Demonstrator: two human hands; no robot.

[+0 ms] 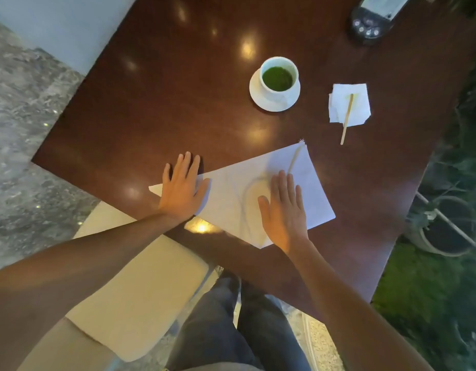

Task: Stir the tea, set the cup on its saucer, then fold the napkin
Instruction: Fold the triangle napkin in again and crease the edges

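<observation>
On the dark brown tabletop (156,103) a white napkin (226,199) lies spread flat in the lower middle of the frame, with one pointed corner reaching to the left. Both hands rest on it with straight, flat fingers and grip nothing. The left hand (182,188) presses the left part of the napkin, its fingertips reaching past the edge onto the wood. The right hand (283,210) lies flat on the middle of the napkin, where a yellowish curved stain shows just beside the thumb.

In the upper middle of the frame a white cup (279,79) with green tea stands on its white saucer (258,96). To the right of it, well apart, a smaller white tissue (361,108) lies on the wood, and a wooden stirring stick (347,119) rests across it, with its lower end on the bare tabletop.

In the upper right corner a black device with round buttons (369,24) is partly cut by the frame edge. At the bottom, legs in dark trousers (218,330) and a beige seat cushion (140,290) are visible.
</observation>
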